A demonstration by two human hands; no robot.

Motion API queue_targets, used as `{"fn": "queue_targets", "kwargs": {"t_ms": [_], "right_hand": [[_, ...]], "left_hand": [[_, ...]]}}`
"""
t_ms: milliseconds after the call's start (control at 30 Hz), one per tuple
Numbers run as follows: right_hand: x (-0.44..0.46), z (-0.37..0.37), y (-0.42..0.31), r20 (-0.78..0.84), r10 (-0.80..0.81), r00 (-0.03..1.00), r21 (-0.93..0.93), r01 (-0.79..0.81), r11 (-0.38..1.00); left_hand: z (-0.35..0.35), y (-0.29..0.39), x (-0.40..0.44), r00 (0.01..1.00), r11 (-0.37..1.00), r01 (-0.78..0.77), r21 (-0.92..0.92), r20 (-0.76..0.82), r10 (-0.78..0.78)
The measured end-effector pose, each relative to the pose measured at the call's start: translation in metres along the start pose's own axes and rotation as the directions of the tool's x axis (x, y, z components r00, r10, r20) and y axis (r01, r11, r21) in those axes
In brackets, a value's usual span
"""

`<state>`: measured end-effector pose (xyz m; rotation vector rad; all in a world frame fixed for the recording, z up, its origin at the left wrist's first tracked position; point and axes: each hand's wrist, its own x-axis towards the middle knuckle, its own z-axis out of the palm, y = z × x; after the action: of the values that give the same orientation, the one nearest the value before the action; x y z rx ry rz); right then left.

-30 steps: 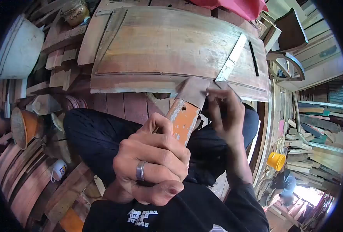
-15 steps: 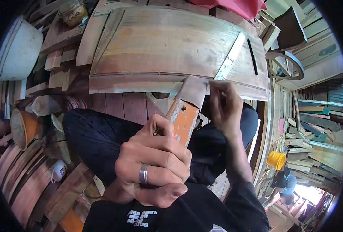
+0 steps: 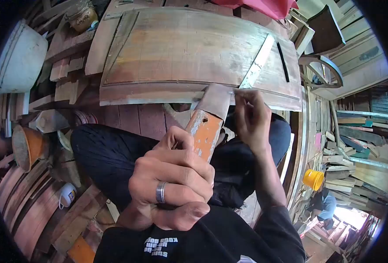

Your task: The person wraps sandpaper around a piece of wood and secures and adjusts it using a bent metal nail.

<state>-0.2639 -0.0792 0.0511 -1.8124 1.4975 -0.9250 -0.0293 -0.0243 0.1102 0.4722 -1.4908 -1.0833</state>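
My left hand (image 3: 172, 182), with a ring on one finger, is closed around a worn orange-painted bar (image 3: 206, 136) with a small hole near its upper part. A brown-grey, sandpaper-like sheet (image 3: 216, 101) covers the bar's far end, which points away from me. Close beside that end, my right hand (image 3: 253, 116) is closed in a pinch. A tiny pale edge shows at its fingertips, too small to name. Beyond both hands lies a wide wooden panel (image 3: 172, 52), with a pale metal-like strip (image 3: 257, 61) and a thin black stick (image 3: 283, 62) on it.
White tub (image 3: 21, 59), orange bowl (image 3: 26, 149) and white cup (image 3: 67, 195) sit among planks at left. A yellow bucket (image 3: 313, 179) and stacked boards (image 3: 347, 166) are at right. Another person (image 3: 323, 206) is farther off at lower right.
My left hand and the orange bar have shifted slightly left. My right hand stays pinched beside the covered end, moved slightly left.
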Motion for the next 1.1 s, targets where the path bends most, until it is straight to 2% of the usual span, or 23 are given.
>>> {"fn": "queue_targets", "kwargs": {"t_ms": [33, 100, 133, 167, 233, 267, 300, 367, 400, 433, 500, 533, 567, 633, 700, 733, 767, 833, 867, 900, 967, 1033, 1100], "right_hand": [[0.003, 0.000, 0.002, -0.024, 0.056, 0.998, 0.076, -0.054, 0.996], [-0.007, 0.003, -0.005, -0.052, -0.193, 0.980, -0.030, 0.191, 0.981], [-0.015, -0.001, -0.011, 0.011, -0.233, 0.973, -0.019, 0.233, 0.972], [-0.011, 0.005, -0.013, -0.042, -0.393, 0.919, 0.003, 0.393, 0.919], [-0.004, 0.000, -0.007, -0.009, -0.256, 0.967, -0.032, 0.256, 0.966], [0.004, 0.004, -0.002, -0.060, -0.196, 0.979, -0.061, 0.193, 0.979], [0.007, 0.003, 0.003, -0.054, -0.048, 0.997, 0.030, 0.050, 0.998], [0.001, 0.003, 0.000, -0.063, -0.271, 0.961, -0.094, 0.264, 0.960], [-0.007, 0.001, -0.014, -0.011, -0.271, 0.962, -0.039, 0.271, 0.962], [-0.010, 0.007, -0.016, -0.052, -0.358, 0.932, -0.005, 0.358, 0.934], [-0.008, 0.003, -0.010, -0.003, -0.259, 0.966, -0.058, 0.258, 0.964], [0.002, 0.004, -0.006, -0.043, -0.249, 0.968, -0.143, 0.240, 0.960], [0.004, 0.006, 0.000, -0.053, -0.021, 0.998, -0.015, 0.020, 1.000], [0.000, 0.002, -0.010, -0.023, -0.206, 0.978, -0.085, 0.203, 0.975], [-0.010, 0.001, -0.027, 0.029, -0.330, 0.944, 0.041, 0.329, 0.944], [-0.008, -0.003, -0.027, 0.058, -0.337, 0.940, -0.003, 0.338, 0.941], [-0.005, -0.004, -0.019, 0.072, -0.241, 0.968, 0.011, 0.241, 0.971], [0.012, -0.006, -0.010, 0.069, 0.082, 0.994, -0.066, -0.078, 0.995], [0.013, -0.003, -0.007, 0.029, 0.044, 0.999, 0.014, -0.045, 0.999], [0.012, -0.001, -0.012, 0.034, 0.034, 0.999, 0.016, -0.035, 0.999], [-0.001, -0.002, -0.027, 0.044, -0.339, 0.940, -0.009, 0.340, 0.941], [-0.001, -0.005, -0.025, 0.071, -0.343, 0.936, 0.031, 0.342, 0.939], [0.008, -0.005, -0.012, 0.068, 0.008, 0.998, -0.040, -0.006, 0.999]], "left_hand": [[0.001, 0.000, 0.000, 1.000, 1.000, -0.008, 0.008, -0.013, 0.008], [-0.003, 0.000, 0.001, 1.000, 1.000, -0.012, 0.007, -0.026, 0.012], [-0.004, -0.001, 0.001, 1.000, 1.000, -0.005, -0.005, -0.031, 0.005], [-0.004, -0.002, 0.001, 1.000, 1.000, -0.004, -0.005, -0.028, 0.004], [-0.003, -0.003, 0.000, 1.000, 0.999, -0.012, -0.035, -0.027, 0.011], [-0.001, -0.003, 0.001, 1.000, 0.999, -0.015, -0.039, -0.025, 0.014], [0.000, -0.002, 0.002, 1.000, 1.000, -0.020, -0.022, -0.018, 0.020], [-0.001, -0.001, 0.002, 0.999, 1.000, -0.031, 0.007, -0.023, 0.031], [-0.002, -0.001, 0.001, 0.999, 1.000, -0.019, -0.011, -0.034, 0.018], [-0.003, -0.002, 0.001, 0.999, 0.999, -0.010, -0.031, -0.041, 0.008], [-0.005, -0.003, 0.001, 1.000, 1.000, -0.011, -0.025, -0.025, 0.010], [-0.006, -0.003, 0.002, 1.000, 1.000, -0.020, -0.017, -0.014, 0.020], [-0.005, -0.002, 0.003, 1.000, 1.000, -0.025, -0.016, -0.014, 0.025], [-0.005, 0.001, 0.003, 1.000, 1.000, 0.004, -0.007, -0.009, -0.005], [-0.007, 0.000, 0.001, 0.999, 1.000, 0.014, -0.023, -0.037, -0.015], [-0.008, 0.000, 0.000, 0.998, 0.999, 0.021, -0.048, -0.054, -0.024], [-0.007, 0.000, -0.001, 0.998, 0.998, 0.027, -0.055, -0.050, -0.030], [-0.007, 0.001, 0.001, 1.000, 1.000, 0.019, -0.020, -0.018, -0.020], [-0.006, 0.001, 0.001, 1.000, 1.000, 0.016, -0.017, -0.025, -0.016], [-0.006, 0.000, 0.001, 0.999, 0.999, 0.011, -0.034, -0.042, -0.012], [-0.007, -0.001, 0.000, 0.998, 0.999, 0.015, -0.052, -0.057, -0.018], [-0.008, -0.003, -0.001, 0.997, 0.998, -0.004, -0.061, -0.071, 0.000], [-0.008, 0.000, 0.000, 0.999, 0.998, 0.012, -0.057, -0.042, -0.014]]}}
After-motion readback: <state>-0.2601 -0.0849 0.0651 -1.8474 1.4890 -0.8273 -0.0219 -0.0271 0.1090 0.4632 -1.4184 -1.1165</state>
